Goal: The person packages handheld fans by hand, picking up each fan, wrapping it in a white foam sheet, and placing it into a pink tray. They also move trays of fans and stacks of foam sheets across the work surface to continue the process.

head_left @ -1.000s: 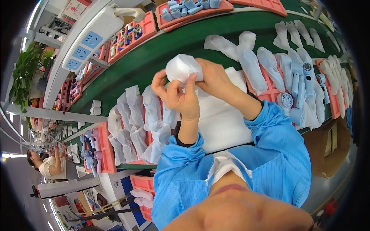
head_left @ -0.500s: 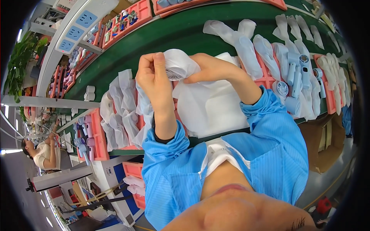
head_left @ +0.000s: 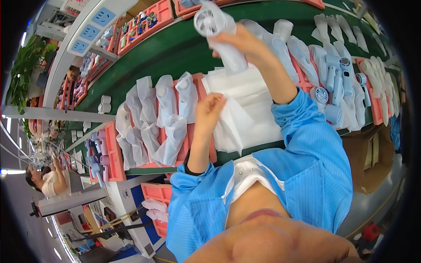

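Note:
My right hand (head_left: 240,43) is closed round a handheld fan (head_left: 210,23) inside a translucent white sleeve, raised over the green bench. The fan's round grille points up and away. Lower and to the left, my left hand (head_left: 209,111) pinches the edge of a thin white bag (head_left: 235,120), which lifts from a flat stack of white bags (head_left: 256,107). Beside that hand lies a pink tray (head_left: 199,131) bearing several sleeved fans (head_left: 187,97). To the right, blue fans (head_left: 337,79) lie bare among other wrapped ones.
A second pink tray (head_left: 372,90) at the right carries wrapped pieces. Pink trays of small parts (head_left: 142,27) stand along the far side. A white post with blue sockets (head_left: 90,33) crosses the upper left. A brown carton (head_left: 372,162) sits below the bench at right. Another person (head_left: 50,179) works at far left.
Both hands were together on the wrapped fan. My right hand has carried it up and away, while my left hand has let go, come down and taken a bag's edge.

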The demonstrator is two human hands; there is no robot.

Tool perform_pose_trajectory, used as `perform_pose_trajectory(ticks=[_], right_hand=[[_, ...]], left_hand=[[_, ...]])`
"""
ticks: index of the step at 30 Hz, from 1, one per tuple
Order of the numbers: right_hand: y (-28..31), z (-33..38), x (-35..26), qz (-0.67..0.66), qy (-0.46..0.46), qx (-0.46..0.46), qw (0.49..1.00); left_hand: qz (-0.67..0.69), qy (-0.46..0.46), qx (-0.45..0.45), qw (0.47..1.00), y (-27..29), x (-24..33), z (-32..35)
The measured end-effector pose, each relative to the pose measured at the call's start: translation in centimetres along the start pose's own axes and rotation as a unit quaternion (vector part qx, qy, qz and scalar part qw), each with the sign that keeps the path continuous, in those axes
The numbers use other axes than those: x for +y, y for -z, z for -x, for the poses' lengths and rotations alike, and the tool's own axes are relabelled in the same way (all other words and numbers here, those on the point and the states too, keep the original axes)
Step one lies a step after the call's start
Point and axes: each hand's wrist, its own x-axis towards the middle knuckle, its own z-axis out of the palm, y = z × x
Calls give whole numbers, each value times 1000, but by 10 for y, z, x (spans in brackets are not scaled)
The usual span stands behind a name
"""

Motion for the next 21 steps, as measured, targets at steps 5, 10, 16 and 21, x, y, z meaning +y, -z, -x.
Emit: perform_pose_trajectory(ticks=[5, 10, 16, 21], right_hand=[[73, -86, 64, 402, 11, 247, 882], [85, -108, 130, 498, -145, 237, 821], [62, -86, 124, 438, -68, 124, 888], [3, -72, 88, 335, -2, 146, 931]], left_hand=[[-326, -119, 22, 938, -23, -15, 2], [-280, -127, 19, 951, -15, -11, 3], [-102, -165, 155, 969, -6, 17, -42], [-207, -258, 298, 895, -15, 56, -94]])
